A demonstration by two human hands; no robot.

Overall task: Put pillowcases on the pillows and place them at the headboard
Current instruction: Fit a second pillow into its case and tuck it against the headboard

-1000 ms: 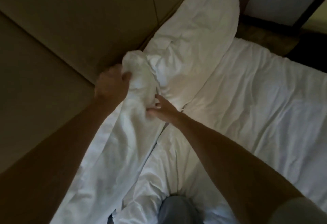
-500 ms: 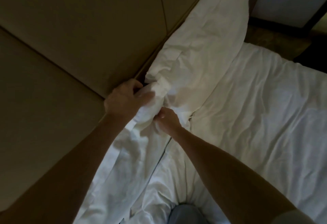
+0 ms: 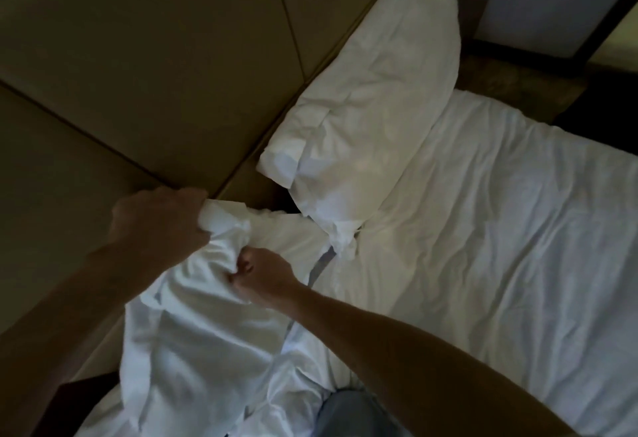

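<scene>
Left of the frame's centre, the left hand (image 3: 162, 226) clenches a bunched end of the crumpled white cotton pillowcase (image 3: 207, 315). Just beside it, the right hand (image 3: 262, 277) is fisted into the same cloth. The pillowcase trails down to the lower left of the frame; whether a pillow fills it cannot be told. In the upper middle, a plump white cased pillow (image 3: 373, 108) lies against the tan padded headboard (image 3: 155, 56). A wrinkled white bed sheet (image 3: 500, 229) fills the right.
</scene>
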